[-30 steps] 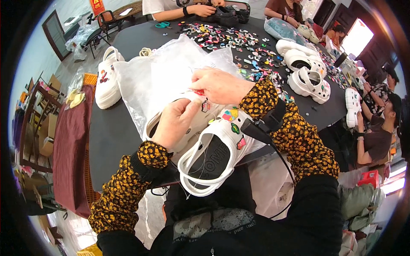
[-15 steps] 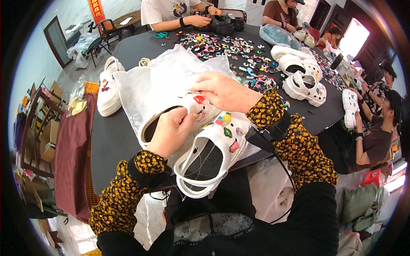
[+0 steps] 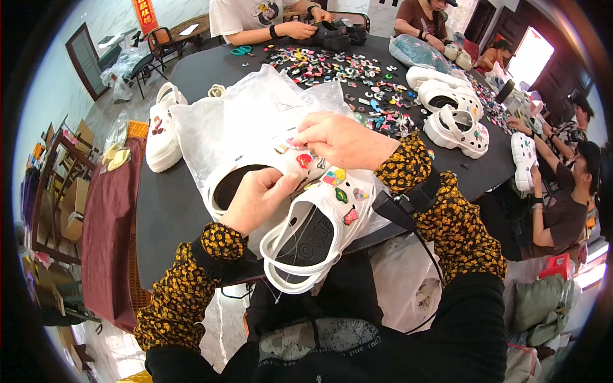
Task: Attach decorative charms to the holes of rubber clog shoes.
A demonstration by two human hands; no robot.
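Observation:
A white clog (image 3: 276, 159) with colourful shoe charms lies in front of me on a clear plastic bag (image 3: 246, 105). My left hand (image 3: 260, 199) is closed on the near side of its upper, thumb on top. Over the toe, my right hand (image 3: 338, 139) pinches a small pink charm (image 3: 294, 142) at the clog's surface. A red charm (image 3: 303, 161) shows between the hands. Beside this clog, nearer me, its mate (image 3: 331, 205) rests with its heel strap toward me, several charms on its upper and a thin clear thread at the strap.
Loose charms (image 3: 332, 67) spread across the black table (image 3: 163, 210). One white clog (image 3: 167, 137) stands at the left, others (image 3: 454, 131) at the right. Teal scissors (image 3: 241, 50) lie at the far edge. Co-workers sit across and at the right, one holding a white clog (image 3: 523, 159).
My right hand has shifted slightly right, baring more of the toe and the pink charm at its fingertips. My left hand has slid a little right along the upper.

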